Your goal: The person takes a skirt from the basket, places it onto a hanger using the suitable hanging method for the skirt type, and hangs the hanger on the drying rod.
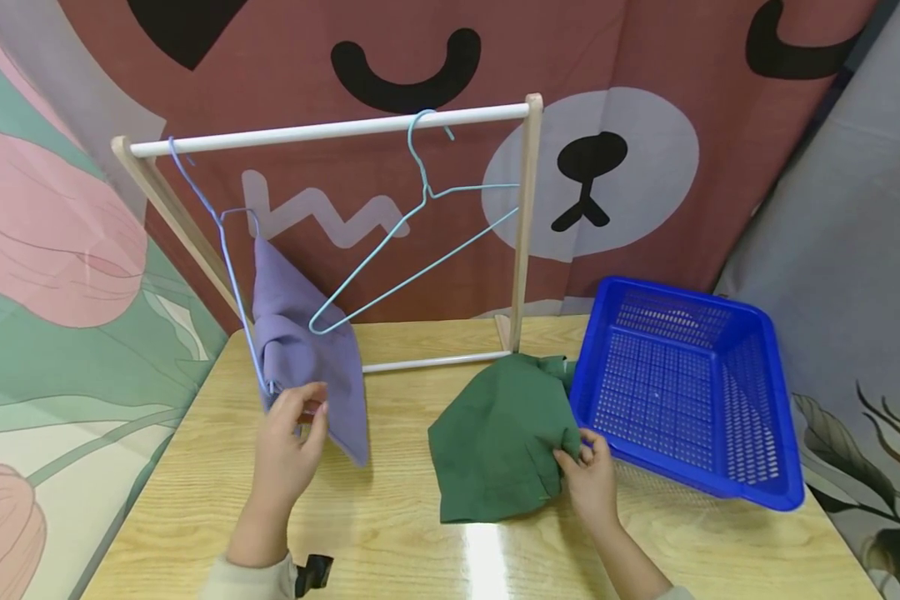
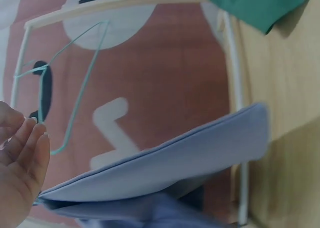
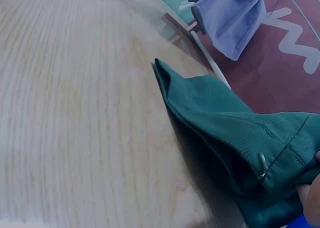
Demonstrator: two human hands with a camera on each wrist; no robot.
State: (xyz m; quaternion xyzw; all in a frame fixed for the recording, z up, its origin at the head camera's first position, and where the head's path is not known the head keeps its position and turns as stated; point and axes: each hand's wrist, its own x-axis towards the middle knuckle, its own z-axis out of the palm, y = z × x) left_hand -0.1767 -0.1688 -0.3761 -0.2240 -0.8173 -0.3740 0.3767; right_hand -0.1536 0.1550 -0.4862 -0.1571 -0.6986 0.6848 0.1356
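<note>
A green cloth garment (image 1: 498, 442) with a small zipper pull (image 3: 263, 166) lies partly on the table. My right hand (image 1: 591, 479) pinches its right edge between thumb and fingers, near the basket. On the left, a purple garment (image 1: 311, 342) hangs from a lavender hanger (image 1: 228, 258) on the rack. My left hand (image 1: 291, 446) is beside its lower part, fingers loosely bent. In the left wrist view, the left fingertips (image 2: 37, 130) hold nothing. A light-blue hanger (image 1: 378, 250) hangs bare on the rack, towards the right.
The small rack has a white top rail (image 1: 307, 133) and wooden posts (image 1: 525, 225). At the right stands a blue plastic basket (image 1: 585, 367) with perforated walls. Printed curtains (image 1: 450, 275) hang behind the wood-grain table (image 1: 390, 533).
</note>
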